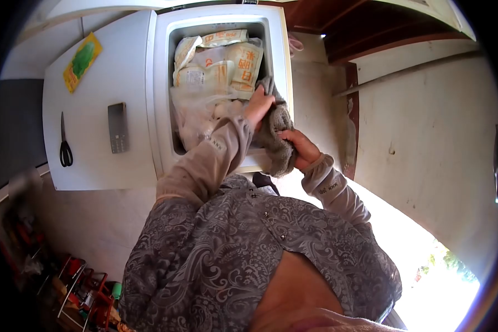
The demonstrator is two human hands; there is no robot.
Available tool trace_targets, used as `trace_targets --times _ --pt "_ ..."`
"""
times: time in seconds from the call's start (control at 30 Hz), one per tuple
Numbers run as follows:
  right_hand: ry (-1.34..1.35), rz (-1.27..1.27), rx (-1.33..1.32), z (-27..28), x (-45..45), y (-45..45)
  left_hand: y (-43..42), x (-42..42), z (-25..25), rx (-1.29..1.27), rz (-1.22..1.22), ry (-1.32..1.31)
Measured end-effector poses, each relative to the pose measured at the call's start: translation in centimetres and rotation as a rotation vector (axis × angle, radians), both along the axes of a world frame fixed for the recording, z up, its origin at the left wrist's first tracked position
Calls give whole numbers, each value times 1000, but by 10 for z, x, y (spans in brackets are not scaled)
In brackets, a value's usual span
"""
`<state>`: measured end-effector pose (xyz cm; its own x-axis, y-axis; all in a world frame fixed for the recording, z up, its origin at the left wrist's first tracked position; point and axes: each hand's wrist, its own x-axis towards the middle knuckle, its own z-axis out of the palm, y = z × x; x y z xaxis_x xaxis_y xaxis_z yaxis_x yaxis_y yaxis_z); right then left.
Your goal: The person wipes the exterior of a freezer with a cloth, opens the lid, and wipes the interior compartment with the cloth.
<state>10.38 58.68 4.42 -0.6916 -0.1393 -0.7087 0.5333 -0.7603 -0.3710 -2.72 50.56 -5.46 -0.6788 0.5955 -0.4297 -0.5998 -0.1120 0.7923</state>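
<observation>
A grey-brown cloth [278, 123], thick and bunched, lies over the right rim of an open chest freezer [279, 41]. My left hand [258, 107] grips the cloth along its inner side. On the outer side, my right hand [301, 148] is closed on the same cloth, with its thumb on top and its other fingers mostly hidden. Left of the cloth, inside the freezer, are several pale packages with orange print [243, 63]. Nearer to me, partly behind my left forearm, sits a clear plastic bag [196, 113] with pale, roundish contents.
A second white surface [94, 166] adjoins the freezer's left side. On it lie black-handled scissors [65, 149], a dark rectangular device [117, 128] and a yellow-green packet [83, 61]. A pale panel [420, 138] stands at right. Cluttered red racks [88, 293] are at lower left.
</observation>
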Motion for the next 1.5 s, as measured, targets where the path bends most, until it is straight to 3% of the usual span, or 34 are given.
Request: trace_targets --times 0.07,0.1,0.2,0.27,0.4,0.57,0.7,0.8,0.9,1.03,1.17,1.33,1.5 --pt "3 5 54 0 -10 3 14 -29 -2 -2 -20 62" --pt "24 5 60 -4 -18 9 28 -48 -25 -78 13 146" --pt "66 -21 85 -19 -52 30 50 -96 -16 -357 23 495" --pt "87 -65 111 -20 -92 41 74 -143 -42 -547 -29 664" --pt "145 -16 61 -36 -134 57 79 -175 -10 -651 -34 703" --pt "120 -5 50 -34 -145 55 70 -182 -29 -576 -74 869" --pt "118 -15 71 -28 -122 57 70 -160 -24 -528 23 744" --pt "77 -12 38 -32 -128 67 80 -169 -15 -627 16 692" --pt "131 -27 84 -26 -134 69 78 -180 -7 -515 17 766" --pt "160 -26 120 -18 -147 71 86 -174 6 -689 166 1266" --pt "93 -18 86 -34 -164 72 84 -183 15 -964 9 1345" --pt "162 53 60 -37 -164 53 57 -190 12 -1042 47 1337" --pt "205 -14 -149 -36 -180 11 3 -209 9 -1169 116 1203"
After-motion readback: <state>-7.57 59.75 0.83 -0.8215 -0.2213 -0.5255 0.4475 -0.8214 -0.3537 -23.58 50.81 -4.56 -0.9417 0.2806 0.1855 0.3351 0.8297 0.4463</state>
